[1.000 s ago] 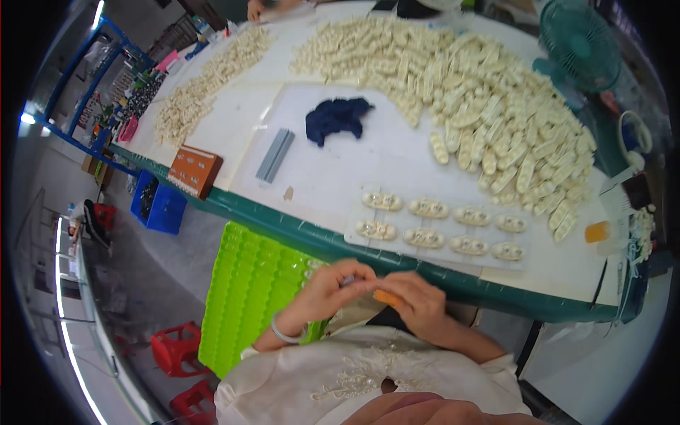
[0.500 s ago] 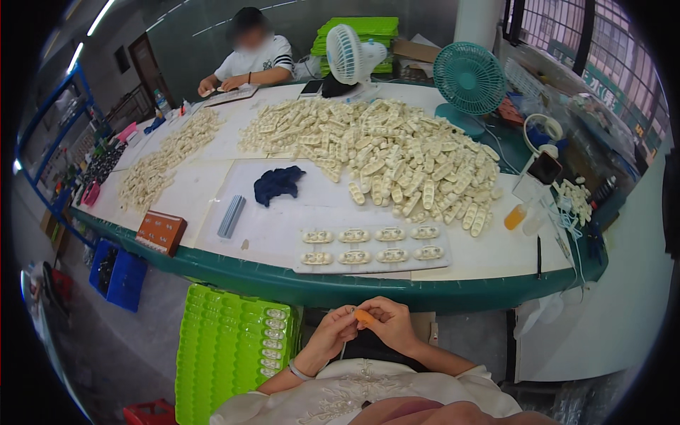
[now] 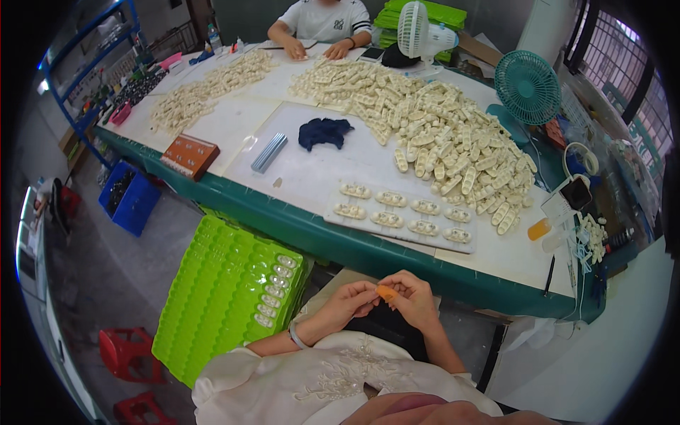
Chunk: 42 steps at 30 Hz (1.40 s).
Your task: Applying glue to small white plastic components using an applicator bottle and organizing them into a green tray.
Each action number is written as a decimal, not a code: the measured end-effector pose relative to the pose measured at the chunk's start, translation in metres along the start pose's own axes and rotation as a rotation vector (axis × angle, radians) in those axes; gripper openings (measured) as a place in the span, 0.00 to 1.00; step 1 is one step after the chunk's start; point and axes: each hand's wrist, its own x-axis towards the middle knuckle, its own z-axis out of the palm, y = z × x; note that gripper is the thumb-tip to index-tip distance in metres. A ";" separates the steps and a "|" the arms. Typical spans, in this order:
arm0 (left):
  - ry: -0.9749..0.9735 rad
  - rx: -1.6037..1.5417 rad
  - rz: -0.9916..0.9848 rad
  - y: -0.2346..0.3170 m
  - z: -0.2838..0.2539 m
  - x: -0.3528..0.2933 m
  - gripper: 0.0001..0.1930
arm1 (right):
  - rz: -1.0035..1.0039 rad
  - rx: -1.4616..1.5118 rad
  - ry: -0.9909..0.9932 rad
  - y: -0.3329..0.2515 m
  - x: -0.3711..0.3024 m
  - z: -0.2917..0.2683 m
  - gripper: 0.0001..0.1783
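My left hand (image 3: 348, 303) and my right hand (image 3: 416, 303) meet above my lap, just off the table's front edge. Both are closed, their fingertips pinched together. A small orange sleeve (image 3: 387, 292), which looks like a rubber finger cot, sits at my right thumb tip between the hands. Whatever else the fingertips hold is too small or hidden to make out. Beyond them on the table lies a white board (image 3: 418, 237) bearing two rows of cream oblong parts (image 3: 387, 219). Left of my hands, a green moulded tray (image 3: 219, 297) carries a column of shiny parts (image 3: 275, 291).
A large heap of cream parts (image 3: 439, 134) covers the table's middle and right. Around it are a dark blue cloth (image 3: 324, 133), a grey-blue ridged bar (image 3: 269, 153), a brown block (image 3: 190, 156) and a teal fan (image 3: 528, 86). A co-worker's hands (image 3: 340, 48) rest at the far side.
The whole view has turned, tilting the table edge and shifting the table up and right. My hands stay together, still pinching. The co-worker's hands are now farther apart on the table.
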 end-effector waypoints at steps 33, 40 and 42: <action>0.051 1.244 0.816 0.057 0.006 -0.023 0.09 | 0.407 0.378 -0.205 -0.017 0.006 0.000 0.07; 0.011 1.257 0.652 0.051 -0.004 -0.019 0.08 | 0.559 0.541 -0.230 0.018 0.005 0.003 0.06; -0.008 1.231 0.582 0.049 -0.007 -0.015 0.07 | 0.585 0.594 -0.234 0.025 0.005 0.004 0.06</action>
